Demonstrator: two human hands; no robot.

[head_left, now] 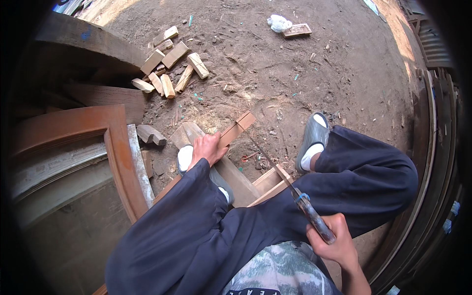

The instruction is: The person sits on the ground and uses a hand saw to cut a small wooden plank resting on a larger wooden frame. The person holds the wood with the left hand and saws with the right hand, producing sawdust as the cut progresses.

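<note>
**Desk:** What do you have in the head view?

**Operator:** I'm looking down at a person crouched on a dirt floor [295, 64]. The left hand [209, 149] is pressed down on a long wooden strip [235, 131], fingers curled over its edge, so it is gripping that strip. The strip runs diagonally, its far end pointing up and right, and its near end disappears under the dark sleeve.

**Desk:** And the other one?

**Operator:** The right hand [334, 243] is clenched round the handle of a thin saw [280, 172]. I see the blade slanting up and left from the fist toward the strip, ending just right of the left hand. Whether the tip touches the wood I cannot tell.

**Desk:** What lies under the strip?

**Operator:** A pale wooden frame piece [268, 183], flat on the ground between the person's knees, partly hidden by the trousers. Each foot wears a grey slipper with a white sock; the right slipper [313, 135] sits just right of the blade.

**Desk:** Anything further off?

**Operator:** A heap of short wooden blocks [169, 69] lies well away at the upper left. A curved reddish-brown door frame [115, 162] stands at the left edge. A small white bag [279, 22] and a flat wooden offcut [298, 30] sit beside each other at the top.
</note>
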